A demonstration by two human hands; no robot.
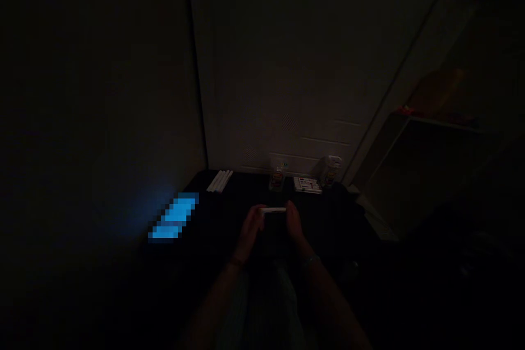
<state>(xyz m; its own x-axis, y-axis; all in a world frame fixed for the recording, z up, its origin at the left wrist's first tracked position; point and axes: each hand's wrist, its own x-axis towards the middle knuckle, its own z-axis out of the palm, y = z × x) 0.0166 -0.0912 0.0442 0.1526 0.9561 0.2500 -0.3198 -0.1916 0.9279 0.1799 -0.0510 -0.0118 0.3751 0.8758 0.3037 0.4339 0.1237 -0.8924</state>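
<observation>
In the dim head view, a slim white marker (274, 209) lies level between my two hands, above the dark table. Fingers of my left hand (253, 220) are closed around its left end. At the other end, my right hand (293, 219) pinches it with the fingertips. Several similar white markers (220, 180) rest side by side at the back left of the table. A flat pack of markers (307, 185) with printed labels is at the back right. Fine detail is lost in the darkness.
The table (262, 240) is black and stands against a wall. A clear container with a label (278, 178) and a pale container (331, 170) stand along its back. A glowing, pixelated blue screen (174, 219) lies at the left edge. A shelf (443, 123) is at the right.
</observation>
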